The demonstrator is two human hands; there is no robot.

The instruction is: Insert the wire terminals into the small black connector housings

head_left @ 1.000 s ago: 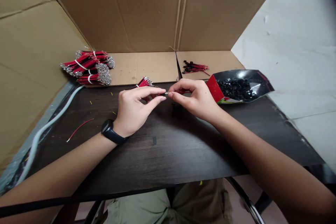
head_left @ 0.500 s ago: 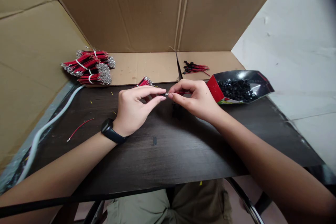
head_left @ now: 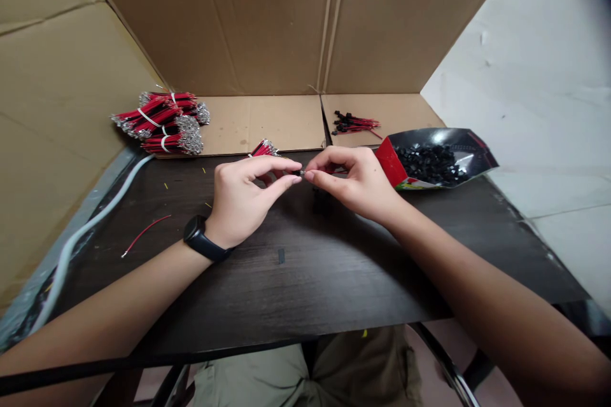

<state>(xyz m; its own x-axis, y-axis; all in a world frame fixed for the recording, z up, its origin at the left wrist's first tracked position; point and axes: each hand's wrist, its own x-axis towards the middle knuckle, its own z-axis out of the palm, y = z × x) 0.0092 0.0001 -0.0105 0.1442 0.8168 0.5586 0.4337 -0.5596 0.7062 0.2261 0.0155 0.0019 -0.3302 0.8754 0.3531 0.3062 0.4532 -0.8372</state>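
Observation:
Over the dark table my left hand (head_left: 248, 194) pinches a small black connector housing (head_left: 301, 172) between thumb and fingertips. Facing it, my right hand (head_left: 356, 178) pinches a thin wire with a metal terminal at its tip; a bit of red wire (head_left: 340, 172) shows beneath the fingers. The terminal meets the housing's end, but how deep it sits is too small to tell. Just behind my left hand lies a small bunch of red and black wires (head_left: 264, 148), partly hidden by the hand. A black box (head_left: 477, 152) holding many black housings (head_left: 432, 162) stands right of my right hand.
Tied bundles of red and black wires (head_left: 162, 121) are piled at the back left. Wires with black connectors (head_left: 356, 124) lie on the cardboard (head_left: 267, 121) at the back. A single red wire (head_left: 146, 233) rests on the table (head_left: 248, 305) at left, near a white cable (head_left: 79, 245).
Both hands stay almost in place. The right fingertips have shifted very slightly left, and less of the metal terminal shows between them and the black housing.

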